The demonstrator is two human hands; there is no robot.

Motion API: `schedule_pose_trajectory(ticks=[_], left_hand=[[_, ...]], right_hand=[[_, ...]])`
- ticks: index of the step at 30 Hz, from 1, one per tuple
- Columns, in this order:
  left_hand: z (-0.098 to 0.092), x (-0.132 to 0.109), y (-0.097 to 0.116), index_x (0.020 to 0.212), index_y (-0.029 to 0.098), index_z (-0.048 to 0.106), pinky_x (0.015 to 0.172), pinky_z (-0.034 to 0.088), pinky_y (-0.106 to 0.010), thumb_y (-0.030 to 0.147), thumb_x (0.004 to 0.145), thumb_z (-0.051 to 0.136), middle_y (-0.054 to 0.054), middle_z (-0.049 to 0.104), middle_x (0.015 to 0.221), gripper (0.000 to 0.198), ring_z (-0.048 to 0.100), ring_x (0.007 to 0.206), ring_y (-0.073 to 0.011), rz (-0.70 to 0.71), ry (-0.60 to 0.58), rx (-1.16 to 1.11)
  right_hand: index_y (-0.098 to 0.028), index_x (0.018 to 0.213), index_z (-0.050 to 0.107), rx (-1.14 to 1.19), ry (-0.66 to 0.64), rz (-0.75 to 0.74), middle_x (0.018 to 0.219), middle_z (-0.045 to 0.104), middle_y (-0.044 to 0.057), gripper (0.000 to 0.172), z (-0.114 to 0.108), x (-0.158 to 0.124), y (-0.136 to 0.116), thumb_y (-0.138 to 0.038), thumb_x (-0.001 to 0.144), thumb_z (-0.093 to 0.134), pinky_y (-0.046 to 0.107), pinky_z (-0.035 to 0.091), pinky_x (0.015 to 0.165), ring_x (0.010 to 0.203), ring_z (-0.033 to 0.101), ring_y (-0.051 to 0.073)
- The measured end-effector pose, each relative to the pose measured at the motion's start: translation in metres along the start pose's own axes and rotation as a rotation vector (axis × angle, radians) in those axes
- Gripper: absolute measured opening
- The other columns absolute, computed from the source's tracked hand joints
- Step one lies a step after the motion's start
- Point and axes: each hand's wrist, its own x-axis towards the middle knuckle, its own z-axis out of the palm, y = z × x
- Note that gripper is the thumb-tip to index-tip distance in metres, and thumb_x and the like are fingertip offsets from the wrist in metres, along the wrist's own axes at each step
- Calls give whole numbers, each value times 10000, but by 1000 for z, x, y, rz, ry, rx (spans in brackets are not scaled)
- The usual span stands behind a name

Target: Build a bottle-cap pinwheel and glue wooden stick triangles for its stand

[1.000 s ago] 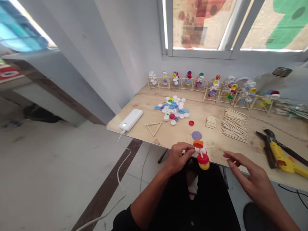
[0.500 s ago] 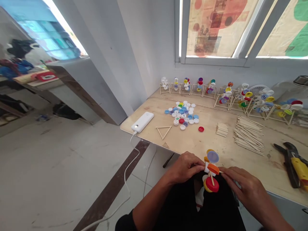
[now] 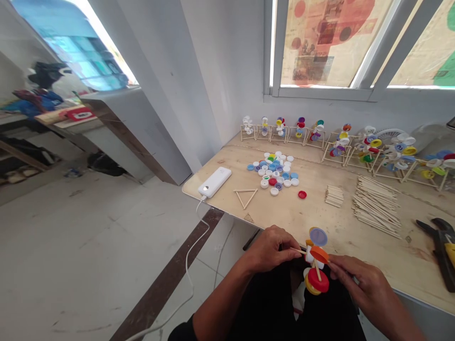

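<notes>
Above my lap, just off the table edge, is a pinwheel of plastic bottle caps (image 3: 314,255) joined by wooden sticks. Its caps are orange, red, yellow, white and pale purple. My left hand (image 3: 272,248) is closed, thumb and fingers pinching the wooden stick (image 3: 297,250) that runs out of the wheel's left side. On the other side my right hand (image 3: 360,274) is closed too, fingertips against the wheel by the orange cap (image 3: 319,254). They appear to pinch the stick's right end, which is mostly hidden.
On the table (image 3: 284,213) lie a pile of bottle caps (image 3: 273,168), a stick triangle (image 3: 245,197), short sticks (image 3: 334,196), long sticks (image 3: 377,206) and pliers (image 3: 441,241). A white power bank (image 3: 215,182) trails a cable. Several finished cap wheels on stick frames (image 3: 298,130) line the wall.
More of the stick shows between my left fingers and the caps. My right fingers sit closer to the orange cap, covering the stick end seen before. The view has shifted slightly.
</notes>
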Motion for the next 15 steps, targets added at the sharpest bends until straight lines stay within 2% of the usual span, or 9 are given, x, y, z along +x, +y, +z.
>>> schedule_pose_trajectory(ticks=[5,6,8,11,12,14,15], left_hand=[[-8,-5,-4,810,210,700,741,456,-272,287,750,668,-11,706,737,103,620,710,-150,-56,93,48],[-12,-6,-7,825,210,698,739,462,-273,293,757,655,-18,707,759,115,626,728,-155,-69,137,45],[-25,-9,-19,822,199,688,718,475,-272,302,799,588,-35,711,807,146,634,764,-164,-124,311,48],[-51,-12,-42,760,184,664,724,470,-275,294,818,520,-37,705,783,190,630,751,-167,-297,622,187],[-60,-12,-50,751,183,657,722,464,-273,299,823,503,-37,703,768,207,627,739,-166,-375,676,250],[-77,-10,-64,761,195,654,698,445,-270,308,822,489,-34,709,782,209,627,747,-174,-536,704,402],[-83,-9,-69,769,203,655,688,436,-271,317,816,494,-34,715,805,203,629,760,-181,-612,680,474]], right_hand=[[-243,932,731,97,45,139,833,741,19,278,1,1,-8,-391,863,507,192,561,671,783,705,191],[-241,897,737,111,66,164,812,740,14,280,0,1,-9,-402,857,512,182,558,666,784,705,192],[-238,855,743,129,117,212,796,740,8,291,-1,0,-9,-429,843,523,165,552,632,761,707,189],[-236,873,750,129,208,284,833,745,11,307,-2,-2,-6,-453,824,538,163,550,591,721,708,190],[-236,882,752,129,229,302,844,746,12,311,-1,-2,-5,-454,820,540,167,551,582,716,708,192],[-236,878,757,138,266,324,850,747,13,317,0,-2,-3,-459,811,542,175,555,573,711,708,198],[-235,872,759,146,282,331,852,747,13,320,1,-1,-2,-462,807,542,179,557,572,710,708,200]])
